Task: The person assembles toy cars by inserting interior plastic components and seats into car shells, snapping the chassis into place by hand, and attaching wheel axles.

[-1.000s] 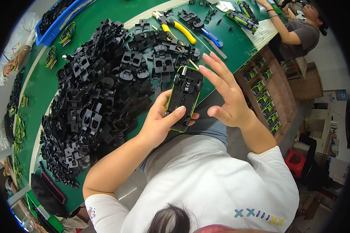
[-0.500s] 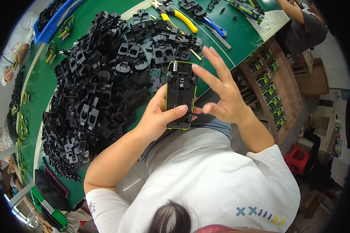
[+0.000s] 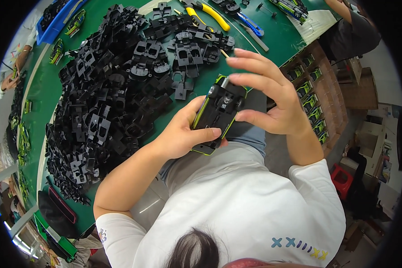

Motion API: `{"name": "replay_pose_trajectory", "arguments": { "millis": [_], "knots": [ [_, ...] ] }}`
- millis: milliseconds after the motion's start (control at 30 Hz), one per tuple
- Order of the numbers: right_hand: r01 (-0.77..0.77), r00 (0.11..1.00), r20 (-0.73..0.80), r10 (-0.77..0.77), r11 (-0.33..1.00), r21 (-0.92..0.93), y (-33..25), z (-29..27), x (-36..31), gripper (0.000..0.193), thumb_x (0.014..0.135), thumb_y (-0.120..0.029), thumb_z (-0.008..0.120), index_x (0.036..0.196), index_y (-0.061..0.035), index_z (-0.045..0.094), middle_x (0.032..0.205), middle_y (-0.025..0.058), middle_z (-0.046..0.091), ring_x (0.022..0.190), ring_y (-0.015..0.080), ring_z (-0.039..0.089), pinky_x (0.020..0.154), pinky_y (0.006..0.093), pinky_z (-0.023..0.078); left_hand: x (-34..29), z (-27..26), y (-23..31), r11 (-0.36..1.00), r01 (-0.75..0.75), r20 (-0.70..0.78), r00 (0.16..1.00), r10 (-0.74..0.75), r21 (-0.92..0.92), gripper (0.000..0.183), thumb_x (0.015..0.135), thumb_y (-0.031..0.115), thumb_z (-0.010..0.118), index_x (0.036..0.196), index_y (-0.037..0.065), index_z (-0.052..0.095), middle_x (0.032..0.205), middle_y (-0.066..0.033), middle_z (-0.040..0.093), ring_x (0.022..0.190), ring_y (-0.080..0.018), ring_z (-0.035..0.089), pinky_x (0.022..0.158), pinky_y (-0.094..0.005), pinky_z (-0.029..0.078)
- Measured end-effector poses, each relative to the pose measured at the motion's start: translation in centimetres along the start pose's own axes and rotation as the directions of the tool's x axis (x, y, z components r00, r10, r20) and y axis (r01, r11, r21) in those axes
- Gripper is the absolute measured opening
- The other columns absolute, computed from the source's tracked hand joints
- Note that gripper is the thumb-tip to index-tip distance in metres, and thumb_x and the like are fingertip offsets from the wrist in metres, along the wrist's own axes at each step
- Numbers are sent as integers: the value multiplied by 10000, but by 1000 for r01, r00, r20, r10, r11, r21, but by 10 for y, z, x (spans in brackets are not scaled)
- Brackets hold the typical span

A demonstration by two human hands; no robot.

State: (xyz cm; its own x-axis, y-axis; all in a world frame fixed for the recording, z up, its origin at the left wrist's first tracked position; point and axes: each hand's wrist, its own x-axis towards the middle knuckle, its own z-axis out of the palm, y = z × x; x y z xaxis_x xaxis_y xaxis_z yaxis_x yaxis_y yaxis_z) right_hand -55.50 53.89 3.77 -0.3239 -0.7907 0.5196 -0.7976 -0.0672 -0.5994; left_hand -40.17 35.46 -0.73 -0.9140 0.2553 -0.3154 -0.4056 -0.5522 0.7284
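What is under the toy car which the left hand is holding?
A fingertip of the left hand shows at the right edge of the toy car. Whatever else lies under it, and its downward face, cannot be seen: the car covers them.

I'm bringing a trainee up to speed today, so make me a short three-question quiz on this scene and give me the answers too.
1. Multiple choice: the handles of the pliers on the green table are: A red, B yellow, C white.
2. True or false: the toy car is held with its roof facing the camera.
3. Fill in the blank: the thumb lying across the toy car belongs to the person's ____ hand.

Key:
1. B, yellow.
2. False; its black underside, with wheels showing, faces the camera.
3. Left; the left hand holds the car near its lower end in the picture.
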Motion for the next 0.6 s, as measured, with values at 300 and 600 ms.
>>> {"name": "replay_pose_trajectory", "arguments": {
  "millis": [300,600],
  "knots": [
    [139,935,336,-111,988,-62,-2,-10,11,302,751,-145,785,1026,-62,690,1085,59,681,1134,270,607,929,415,488,-1,9,7,912,6,55,998,-31,411,595,831,35,651,1370,-20,405,997,-123,652,806,-176,693,725,-313,558],
    [127,919,386,-81,987,-96,-4,-5,5,294,770,-159,771,1028,-41,693,1074,72,702,1005,253,667,917,428,506,-1,10,5,866,34,27,998,-55,499,592,838,14,661,1368,-18,398,1023,-106,627,822,-166,683,747,-303,557]
  ]
}}
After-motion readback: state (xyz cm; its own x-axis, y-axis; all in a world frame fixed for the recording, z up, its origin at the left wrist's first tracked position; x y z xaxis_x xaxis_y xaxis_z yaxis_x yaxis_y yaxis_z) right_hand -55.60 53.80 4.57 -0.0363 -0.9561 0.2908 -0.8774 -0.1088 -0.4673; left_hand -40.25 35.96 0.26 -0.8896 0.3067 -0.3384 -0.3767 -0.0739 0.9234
